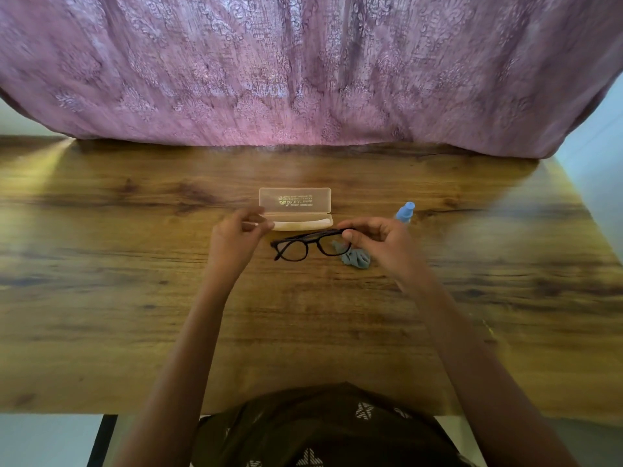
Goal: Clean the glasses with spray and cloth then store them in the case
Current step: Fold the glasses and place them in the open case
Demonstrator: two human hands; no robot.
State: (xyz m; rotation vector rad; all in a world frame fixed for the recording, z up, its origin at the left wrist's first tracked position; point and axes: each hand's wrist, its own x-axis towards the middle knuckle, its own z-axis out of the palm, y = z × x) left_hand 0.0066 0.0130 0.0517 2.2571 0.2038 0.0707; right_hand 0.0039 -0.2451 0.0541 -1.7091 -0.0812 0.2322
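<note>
Thumb and forefinger of right hand [379, 239] pinch glasses [296, 246].

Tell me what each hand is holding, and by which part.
The right hand pinches the glasses at the right end of the frame. The left hand grips the open case at the left end of its lower half.

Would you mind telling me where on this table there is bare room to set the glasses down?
Bare wood lies on the table left of the left hand, right of the spray bottle, and between the case and the curtain. The middle is crowded: case, glasses, cloth and right hand cluster there.
</note>
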